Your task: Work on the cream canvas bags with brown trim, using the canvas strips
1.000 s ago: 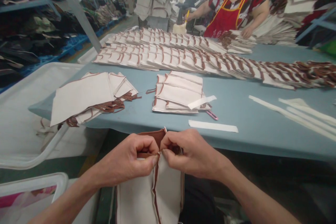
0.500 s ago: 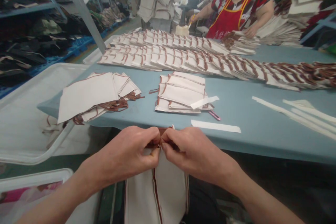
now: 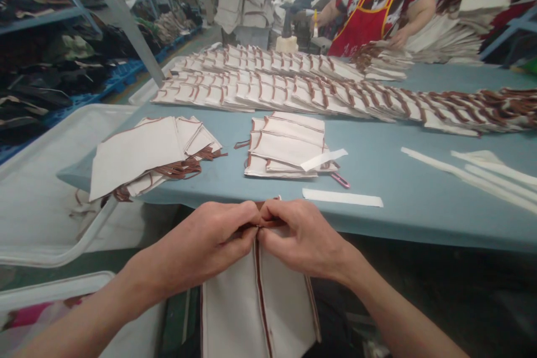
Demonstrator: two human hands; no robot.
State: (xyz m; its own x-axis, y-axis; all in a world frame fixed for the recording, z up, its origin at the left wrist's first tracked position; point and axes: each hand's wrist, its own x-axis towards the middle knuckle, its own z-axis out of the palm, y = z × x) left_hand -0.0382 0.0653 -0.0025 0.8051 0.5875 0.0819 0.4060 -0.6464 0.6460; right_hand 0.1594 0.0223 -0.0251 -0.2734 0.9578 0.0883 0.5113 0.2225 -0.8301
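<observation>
— What is hidden or cut off?

— The top edge of the cream bag (image 3: pixel 255 302) is covered by the fingers, so the exact spot being pinched cannot be made out. Its lower end is cut off by the frame. A small pink item (image 3: pixel 339 180) is half tucked under the middle stack (image 3: pixel 287 145) and cannot be identified.

— How are the hands set?

— The left hand (image 3: pixel 210 240) and right hand (image 3: pixel 302 238) are both closed on the bag's top, at its brown centre seam, with the fingertips met. The bag is held below the near edge of the table (image 3: pixel 398 190), hanging down between the forearms.

— And the surface and the room?

— The table is covered in blue. Long overlapping rows of bags (image 3: pixel 314 86) are laid across its far half, a looser pile (image 3: pixel 142 154) at the left, and a white strip (image 3: pixel 342 197) near the hands. A white tub (image 3: pixel 33 196) is seen at the left, with shelves (image 3: pixel 50 67) behind it. At the far side a co-worker's red apron (image 3: pixel 363 22) is seen.
</observation>
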